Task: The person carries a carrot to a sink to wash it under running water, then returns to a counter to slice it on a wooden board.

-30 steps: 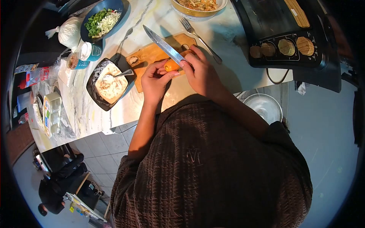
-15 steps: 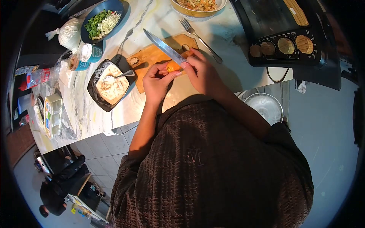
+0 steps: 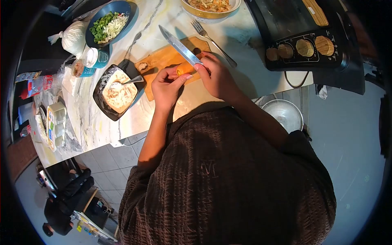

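My left hand (image 3: pixel 166 90) is closed around the end of an orange carrot (image 3: pixel 184 68), whose cut end faces me. In my right hand (image 3: pixel 218 79) is a kitchen knife (image 3: pixel 176 44), its long blade slanting up and left over the carrot. Some of the carrot is hidden behind the blade and my right fingers. Beneath both hands lies a wooden cutting board (image 3: pixel 157 60). Left of the board stands a black square bowl (image 3: pixel 99 96) of creamy mixture (image 3: pixel 119 96), with a spoon (image 3: pixel 134 80) resting in it.
A fork (image 3: pixel 216 44) lies right of the board, below a dish (image 3: pixel 212 15) of shredded food. At the back left are a dark plate (image 3: pixel 90 36) of chopped greens, a tied bag (image 3: pixel 73 38) and jars (image 3: pixel 97 58). An appliance with wooden knobs (image 3: pixel 305 47) occupies the right.
The knife's tip has moved slightly up and right, its blade a little steeper. The carrot and my left hand have shifted a little left.
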Motion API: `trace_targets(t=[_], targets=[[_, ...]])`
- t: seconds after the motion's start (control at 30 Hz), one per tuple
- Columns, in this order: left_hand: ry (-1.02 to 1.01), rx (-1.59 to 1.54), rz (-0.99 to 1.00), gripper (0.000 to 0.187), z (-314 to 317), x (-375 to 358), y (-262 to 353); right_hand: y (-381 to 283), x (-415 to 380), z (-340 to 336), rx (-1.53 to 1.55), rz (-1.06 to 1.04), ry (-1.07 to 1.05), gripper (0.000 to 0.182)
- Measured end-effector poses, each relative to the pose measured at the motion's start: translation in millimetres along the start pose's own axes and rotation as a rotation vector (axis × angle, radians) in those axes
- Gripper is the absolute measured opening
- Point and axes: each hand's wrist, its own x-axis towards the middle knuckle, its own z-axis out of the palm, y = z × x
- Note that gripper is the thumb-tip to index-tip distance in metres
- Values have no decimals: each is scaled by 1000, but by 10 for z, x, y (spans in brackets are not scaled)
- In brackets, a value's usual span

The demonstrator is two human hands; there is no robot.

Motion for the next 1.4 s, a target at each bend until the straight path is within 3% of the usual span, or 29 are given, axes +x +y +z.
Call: trace_targets(t=[0.07,0.17,0.23,0.4,0.47,0.87,1.1,1.17,1.27,1.4], targets=[[-21,-24,13,31,4,-26,4,17,-13,-16,28,51,12,20],[-47,-36,47,32,-46,0,-63,36,-29,-52,-108,-110,-125,19],[-61,-19,57,33,-60,-33,-103,28,-40,-13,-55,-31,25,18],[-73,-70,41,34,-36,-12,-62,71,-6,-35,17,-20,-6,18],[-63,-69,42,35,-26,-28,-21,25,-62,-18,-122,-147,-15,20],[-85,-71,81,34,16,-17,-23,164,78,-108,-159,-39,-33,18],[-106,-68,53,34,-14,33,-15,106,10,-56,-107,-128,-62,16],[-116,-59,70,34,-11,39,-31,287,80,-40,-128,-108,31,15],[-108,-44,60,35,-23,9,-8,143,132,-132,-151,-6,-53,15],[-95,-48,20,36,-21,35,14,186,75,-69,-114,-206,25,16]])
